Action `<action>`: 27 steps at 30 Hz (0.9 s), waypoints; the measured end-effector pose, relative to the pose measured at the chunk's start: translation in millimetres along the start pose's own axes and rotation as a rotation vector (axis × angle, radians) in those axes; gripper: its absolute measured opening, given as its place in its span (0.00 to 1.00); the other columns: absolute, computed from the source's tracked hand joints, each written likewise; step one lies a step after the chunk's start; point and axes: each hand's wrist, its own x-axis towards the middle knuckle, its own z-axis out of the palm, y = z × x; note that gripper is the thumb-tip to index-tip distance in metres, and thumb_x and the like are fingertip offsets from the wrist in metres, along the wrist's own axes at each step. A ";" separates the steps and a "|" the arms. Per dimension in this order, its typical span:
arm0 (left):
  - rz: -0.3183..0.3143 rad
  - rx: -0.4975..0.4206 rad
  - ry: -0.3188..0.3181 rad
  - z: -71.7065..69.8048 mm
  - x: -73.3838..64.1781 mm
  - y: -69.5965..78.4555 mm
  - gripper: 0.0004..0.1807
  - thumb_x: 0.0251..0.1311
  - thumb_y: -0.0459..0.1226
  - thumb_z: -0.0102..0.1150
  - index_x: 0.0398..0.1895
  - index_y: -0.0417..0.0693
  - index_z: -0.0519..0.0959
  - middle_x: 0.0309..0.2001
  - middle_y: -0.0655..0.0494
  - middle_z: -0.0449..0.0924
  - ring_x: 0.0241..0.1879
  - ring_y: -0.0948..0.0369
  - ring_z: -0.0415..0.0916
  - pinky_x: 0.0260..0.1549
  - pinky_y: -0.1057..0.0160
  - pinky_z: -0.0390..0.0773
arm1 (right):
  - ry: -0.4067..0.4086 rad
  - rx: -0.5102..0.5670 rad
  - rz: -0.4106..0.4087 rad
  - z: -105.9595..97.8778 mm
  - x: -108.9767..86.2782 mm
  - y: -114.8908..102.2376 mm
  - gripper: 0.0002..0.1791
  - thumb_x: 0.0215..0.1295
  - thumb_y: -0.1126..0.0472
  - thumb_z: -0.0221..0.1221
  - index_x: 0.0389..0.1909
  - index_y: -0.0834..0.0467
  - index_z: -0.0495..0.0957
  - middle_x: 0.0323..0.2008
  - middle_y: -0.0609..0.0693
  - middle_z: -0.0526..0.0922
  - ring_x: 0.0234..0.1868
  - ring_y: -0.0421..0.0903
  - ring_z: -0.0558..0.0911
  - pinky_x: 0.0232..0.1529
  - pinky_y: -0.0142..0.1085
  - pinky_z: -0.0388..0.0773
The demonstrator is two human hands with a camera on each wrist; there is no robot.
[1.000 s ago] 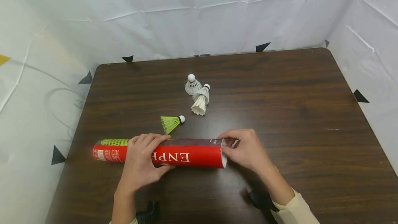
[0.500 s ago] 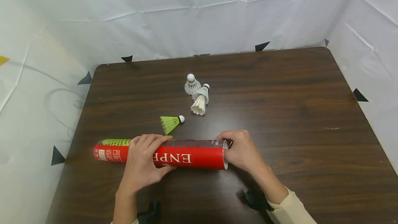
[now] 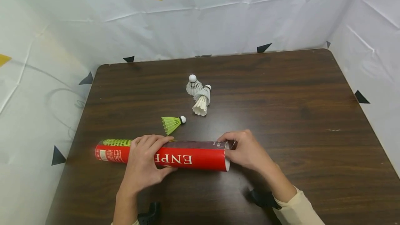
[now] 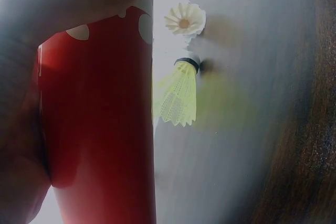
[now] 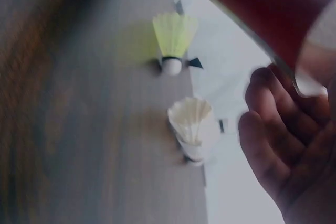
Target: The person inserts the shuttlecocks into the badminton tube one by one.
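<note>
A red and dark shuttlecock tube [image 3: 193,157] lies sideways in front of me, with a yellow-green mesh shape [image 3: 117,142] showing along its upper left side. My left hand [image 3: 144,160] grips the tube around its middle, thumb on the near side. At the tube's right mouth is my right hand [image 3: 247,150]; its thumb reaches into the opening while the fingers [image 5: 262,90] curl at the outside of the rim. The inside of the tube is mostly hidden. Just beyond the tube, a yellow-green shuttlecock [image 3: 172,124] with a white tip lies on its side.
Farther back, a white shuttlecock [image 3: 194,86] stands cork up. Beside it, white shuttlecocks [image 3: 201,101] lie close together, overlapping. The dark wooden table [image 3: 281,107] meets white sheeting [image 3: 200,27] on its back and sides.
White mesh seen at the tube's right mouth one second ago no longer shows there. My right hand has shifted slightly left, its thumb now in the mouth. The left hand keeps its hold.
</note>
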 end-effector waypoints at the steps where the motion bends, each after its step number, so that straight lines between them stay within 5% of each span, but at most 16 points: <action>1: 0.001 -0.002 0.001 0.1 0.2 0.1 0.47 0.28 0.53 0.83 0.60 0.62 0.75 0.52 0.63 0.78 0.52 0.60 0.71 0.55 0.43 0.62 | -0.033 0.006 -0.012 -4.1 0.0 1.7 0.13 0.52 0.70 0.65 0.38 0.54 0.87 0.25 0.40 0.80 0.26 0.41 0.76 0.27 0.33 0.77; 12: -0.002 0.005 -0.005 0.8 1.0 -0.6 0.47 0.28 0.54 0.83 0.60 0.62 0.75 0.52 0.63 0.78 0.52 0.61 0.71 0.55 0.43 0.62 | -0.218 0.105 -0.063 -40.4 10.0 25.5 0.13 0.57 0.56 0.71 0.44 0.51 0.85 0.34 0.38 0.85 0.32 0.39 0.82 0.37 0.38 0.81; 16: -0.002 0.005 -0.005 1.7 0.6 -1.9 0.47 0.28 0.54 0.83 0.60 0.62 0.75 0.52 0.63 0.78 0.52 0.61 0.71 0.55 0.42 0.62 | -0.203 0.106 -0.039 -45.0 13.9 30.3 0.13 0.59 0.56 0.70 0.44 0.51 0.86 0.36 0.39 0.85 0.35 0.39 0.82 0.39 0.39 0.81; 21: -0.005 0.004 -0.002 2.1 0.2 -2.9 0.47 0.28 0.54 0.83 0.60 0.63 0.75 0.52 0.63 0.78 0.52 0.61 0.71 0.55 0.43 0.62 | -0.064 -0.033 -0.078 -37.6 27.5 36.3 0.10 0.62 0.62 0.66 0.45 0.52 0.86 0.37 0.40 0.85 0.37 0.38 0.81 0.40 0.41 0.81; 27: -0.007 0.002 0.004 3.0 -0.7 -4.0 0.47 0.28 0.53 0.83 0.60 0.63 0.75 0.52 0.64 0.78 0.52 0.61 0.71 0.55 0.43 0.62 | -0.016 -0.380 -0.276 -13.2 52.4 42.5 0.20 0.61 0.66 0.64 0.54 0.52 0.82 0.47 0.47 0.82 0.44 0.43 0.80 0.41 0.41 0.81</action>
